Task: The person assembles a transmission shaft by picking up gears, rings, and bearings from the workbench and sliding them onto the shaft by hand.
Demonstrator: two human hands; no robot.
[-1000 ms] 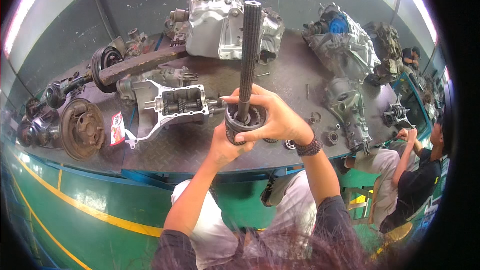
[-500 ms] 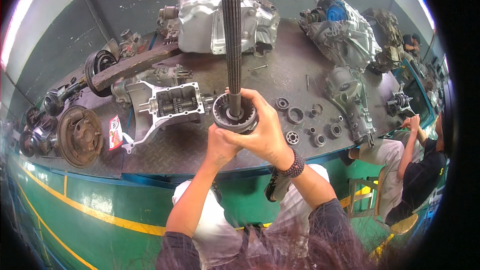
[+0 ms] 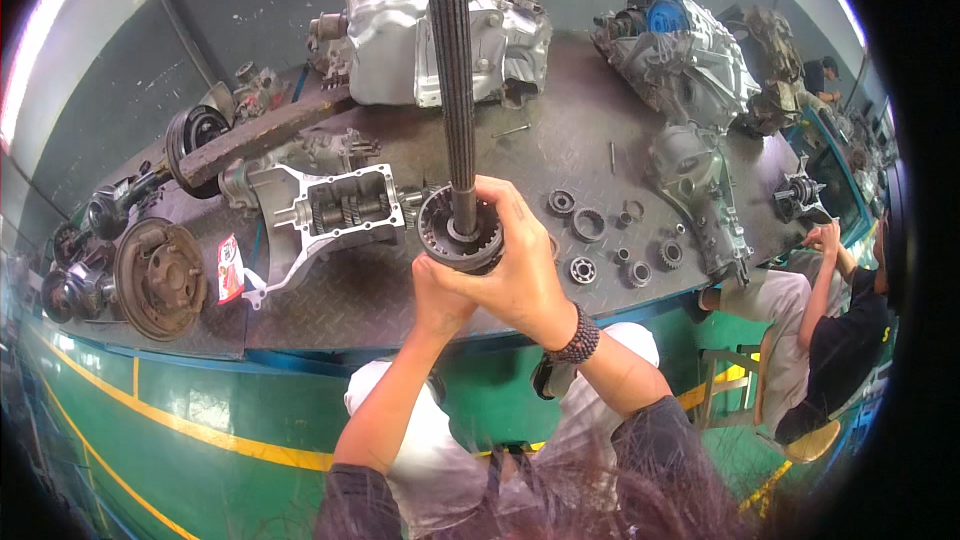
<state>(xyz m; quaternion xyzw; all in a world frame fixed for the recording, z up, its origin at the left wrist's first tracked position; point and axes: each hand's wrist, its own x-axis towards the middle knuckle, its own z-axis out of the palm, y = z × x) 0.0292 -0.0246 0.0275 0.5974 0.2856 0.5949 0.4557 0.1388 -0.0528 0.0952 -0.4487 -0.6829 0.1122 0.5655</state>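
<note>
A long splined shaft (image 3: 453,80) stands nearly upright before me, its top leaning slightly left. Around its lower end sits a dark ring-shaped gear hub (image 3: 461,252) with teeth along its inner rim. My right hand (image 3: 522,265) is closed round the hub's right side, thumb across the front. My left hand (image 3: 440,302) grips from below and in front, its fingers mostly hidden behind the hub and the other hand. Whatever lies beneath the hub cannot be seen. Just left of the hub lies an open gearbox housing (image 3: 340,210) with gears inside.
Several loose gears and bearings (image 3: 583,270) lie on the metal-topped bench (image 3: 560,140) to the right. Behind stands a large silver transmission case (image 3: 390,40). A rusty brake drum assembly (image 3: 160,278) is at left. Far right, a co-worker (image 3: 840,320) sits handling a part.
The shaft and hub have shifted slightly left, and the shaft's top leans a little more leftward. Both my hands keep hold and move with them.
</note>
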